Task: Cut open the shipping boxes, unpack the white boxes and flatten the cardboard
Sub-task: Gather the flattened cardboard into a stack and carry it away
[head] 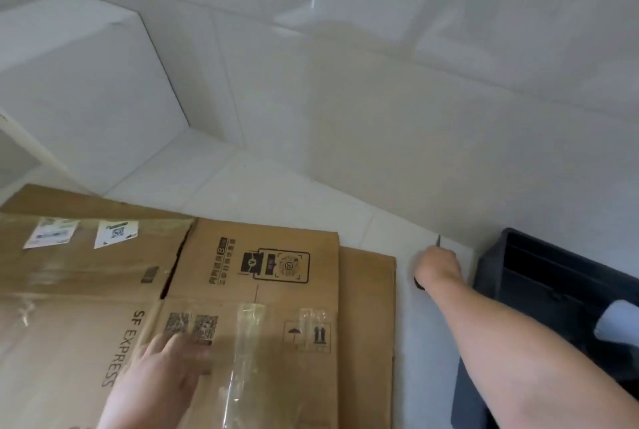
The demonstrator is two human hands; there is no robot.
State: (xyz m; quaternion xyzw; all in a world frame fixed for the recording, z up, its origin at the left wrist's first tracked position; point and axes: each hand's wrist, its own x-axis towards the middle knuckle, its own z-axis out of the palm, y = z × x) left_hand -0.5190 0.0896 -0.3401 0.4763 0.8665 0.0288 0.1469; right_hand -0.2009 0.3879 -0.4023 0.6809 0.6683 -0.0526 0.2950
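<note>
Flattened brown shipping cardboard (262,290) printed "SF EXPRESS" lies on the white tiled floor, with clear tape and labels on it. A second flat sheet (366,307) sticks out beneath it on the right. My left hand (166,370) rests flat on the cardboard, fingers spread. My right hand (437,266) reaches out to the floor by the wall, closed around a dark-handled knife (438,241) whose thin blade tip points up past the knuckles. No white boxes are in view.
A dark blue-black plastic crate (553,290) stands at the right, beside my right forearm, with something pale inside it. White tiled walls (345,100) rise behind the floor, and a white ledge or cabinet (86,82) juts out at the left.
</note>
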